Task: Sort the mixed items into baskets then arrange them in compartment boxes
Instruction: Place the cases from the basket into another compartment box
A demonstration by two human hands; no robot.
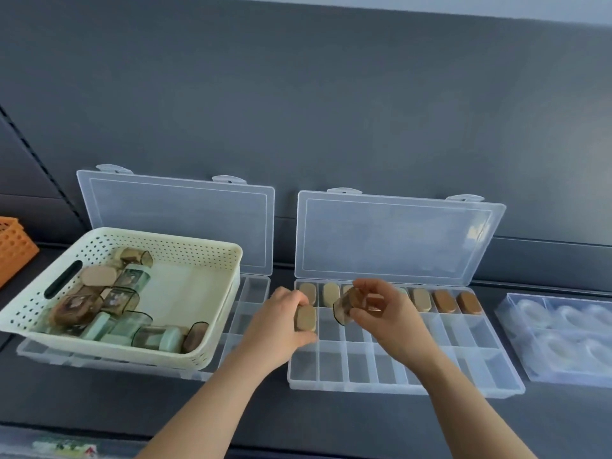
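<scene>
A clear compartment box [407, 389] lies open in front of me, its back row filled with several tan and brown capped cases [443, 301]. My left hand [281, 326] grips a tan-lidded case [305, 319] over the leftmost compartment of the middle row. Just to the right, above the same row, a brownish transparent case [344, 308] is tilted in the pinch of my right hand [387, 313]. A cream perforated basket [185, 250] at the left holds several more brown and green cases [116, 303]. It rests on a second open compartment box [255, 293].
An orange basket [15, 246] pokes in at the left edge. A clear blister tray [563, 339] with round pockets sits to the right of the box. Both box lids [394, 236] stand upright against the dark back panel. A printed packet [63, 447] lies at the bottom left.
</scene>
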